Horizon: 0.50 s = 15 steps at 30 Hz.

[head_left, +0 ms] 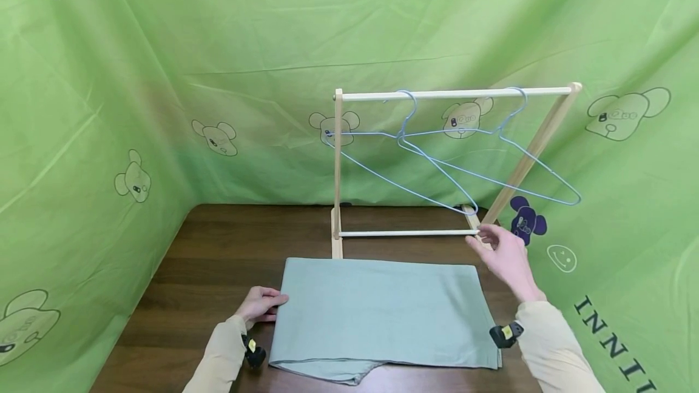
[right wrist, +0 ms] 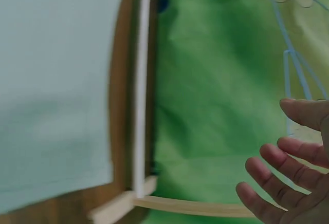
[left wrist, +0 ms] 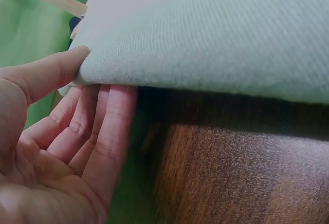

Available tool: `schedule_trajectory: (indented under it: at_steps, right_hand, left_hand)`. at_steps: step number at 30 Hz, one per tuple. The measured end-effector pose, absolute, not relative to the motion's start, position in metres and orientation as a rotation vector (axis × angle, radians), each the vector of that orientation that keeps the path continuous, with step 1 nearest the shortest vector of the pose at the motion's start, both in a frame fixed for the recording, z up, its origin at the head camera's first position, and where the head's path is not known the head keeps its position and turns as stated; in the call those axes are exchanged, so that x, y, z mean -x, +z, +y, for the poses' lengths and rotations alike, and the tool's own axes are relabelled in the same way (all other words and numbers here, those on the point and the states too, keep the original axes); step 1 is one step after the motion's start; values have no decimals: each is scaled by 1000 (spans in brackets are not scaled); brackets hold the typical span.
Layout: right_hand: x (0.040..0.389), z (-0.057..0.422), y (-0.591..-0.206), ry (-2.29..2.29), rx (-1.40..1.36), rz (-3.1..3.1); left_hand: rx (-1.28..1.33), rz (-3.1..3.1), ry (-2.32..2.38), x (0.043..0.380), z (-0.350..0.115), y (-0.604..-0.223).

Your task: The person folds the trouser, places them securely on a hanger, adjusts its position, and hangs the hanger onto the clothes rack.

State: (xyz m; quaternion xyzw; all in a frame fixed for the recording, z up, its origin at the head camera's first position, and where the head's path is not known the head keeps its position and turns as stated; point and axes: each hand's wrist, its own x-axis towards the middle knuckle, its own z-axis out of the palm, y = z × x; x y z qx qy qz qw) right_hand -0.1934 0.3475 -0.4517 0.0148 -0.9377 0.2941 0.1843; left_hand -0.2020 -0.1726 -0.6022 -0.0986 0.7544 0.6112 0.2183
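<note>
A folded pair of pale green trousers [head_left: 382, 314] lies flat on the table, with a curved seam edge at its lower side. My left hand [head_left: 261, 304] pinches their left edge. In the left wrist view, that hand [left wrist: 67, 131] has its thumb on top of the cloth and its fingers underneath. My right hand [head_left: 505, 253] is raised beyond the trousers' far right corner, close to the rack's right foot. Nothing lies between its spread fingers in the right wrist view [right wrist: 288, 167]. Two blue wire hangers [head_left: 382, 181] hang bare from the rack's top bar.
A small wooden clothes rack [head_left: 337, 168] with white bars stands behind the trousers. The dark wooden table [head_left: 229, 247] meets green printed curtains [head_left: 262, 77] at the back and sides. A black wrist camera [head_left: 506, 333] sits over the trousers' right edge.
</note>
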Motion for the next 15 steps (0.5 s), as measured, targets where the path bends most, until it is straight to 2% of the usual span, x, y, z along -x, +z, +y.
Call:
schedule_trajectory:
  at_steps: [15]
  right_hand:
    - [218,339,-392,796,-175,-2650]
  left_hand:
    - [266,2133,1667,201,-171,-599]
